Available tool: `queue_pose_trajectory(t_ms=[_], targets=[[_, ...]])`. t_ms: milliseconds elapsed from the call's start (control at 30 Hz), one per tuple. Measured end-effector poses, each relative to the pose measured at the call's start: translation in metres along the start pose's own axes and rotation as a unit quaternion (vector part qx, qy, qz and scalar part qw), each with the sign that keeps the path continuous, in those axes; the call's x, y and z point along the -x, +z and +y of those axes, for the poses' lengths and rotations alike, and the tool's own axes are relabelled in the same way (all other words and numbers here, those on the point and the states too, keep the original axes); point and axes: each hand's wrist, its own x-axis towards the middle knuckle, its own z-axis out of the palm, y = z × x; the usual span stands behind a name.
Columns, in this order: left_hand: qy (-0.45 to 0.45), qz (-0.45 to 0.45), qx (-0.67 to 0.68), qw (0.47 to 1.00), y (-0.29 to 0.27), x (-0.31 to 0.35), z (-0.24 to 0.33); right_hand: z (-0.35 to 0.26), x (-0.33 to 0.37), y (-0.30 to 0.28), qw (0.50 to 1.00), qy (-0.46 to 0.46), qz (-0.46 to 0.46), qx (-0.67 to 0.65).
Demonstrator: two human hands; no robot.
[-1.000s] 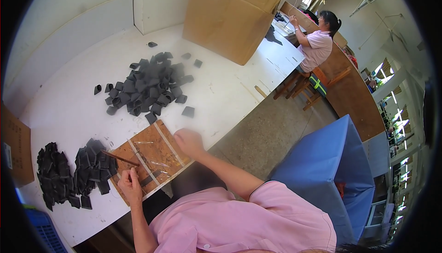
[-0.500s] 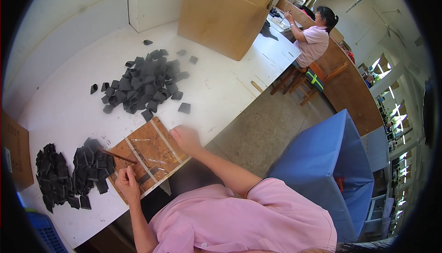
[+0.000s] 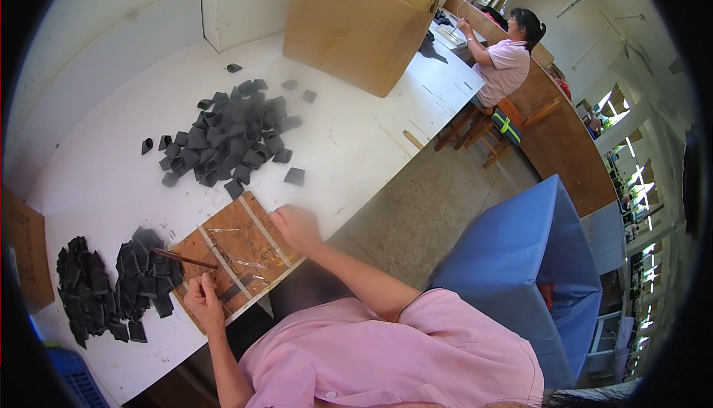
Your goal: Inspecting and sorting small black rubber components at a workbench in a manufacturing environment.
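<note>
One blue basket [image 3: 72, 372]; two black-piece heaps [image 3: 83, 289]; left hand [image 3: 204, 300] pinched (cannot tell what) beside one brown stick [image 3: 186, 259] over one wooden board [image 3: 256, 241]; third heap [image 3: 234, 141] beyond; right hand [image 3: 297, 228] alongside, curled, grip unclear; one blue bin [image 3: 494, 252], something red [image 3: 547, 294] inside.

Large cardboard box [image 3: 353, 33] at top centre. Second brown box [image 3: 26, 252] at left edge, partly cut off. Blue plastic basket [image 3: 76, 374] lower left. Big blue cloth bin [image 3: 494, 256] at right, something red [image 3: 547, 294] inside (mostly hidden). Seated co-worker [image 3: 505, 72] in pink shirt, upper right; wooden chair [image 3: 541, 113] just behind. Speckled floor [image 3: 416, 204] between.
</note>
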Motion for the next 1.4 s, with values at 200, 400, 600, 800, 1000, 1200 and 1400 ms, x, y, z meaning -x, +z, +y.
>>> queue_pose_trajectory(t_ms=[200,400,600,800,1000,1200,1400], targets=[[-0.013,-0.008,-0.011,1.000,-0.001,0.000,0.000,-0.001,0.000,0.001,0.998,-0.037,0.045,-0.002],[-0.050,0.002,0.076,0.996,-0.006,0.005,-0.001,0.001,0.000,0.002,1.000,-0.004,-0.002,-0.003],[-0.081,-0.041,0.180,0.979,0.004,0.012,0.035,-0.001,0.000,0.000,1.000,-0.014,0.003,-0.007],[-0.046,-0.293,0.415,0.860,0.008,-0.008,0.155,0.003,-0.002,0.005,0.997,-0.051,0.039,0.041],[0.082,-0.381,0.710,0.587,0.015,-0.028,0.279,0.007,0.000,0.008,0.999,-0.027,-0.001,0.029],[0.112,-0.374,0.731,0.560,0.013,-0.025,0.305,0.000,-0.002,0.005,0.998,-0.038,0.038,-0.026],[0.099,-0.395,0.704,0.582,0.017,-0.025,0.296,-0.002,-0.003,0.000,0.999,-0.027,0.013,-0.016]])
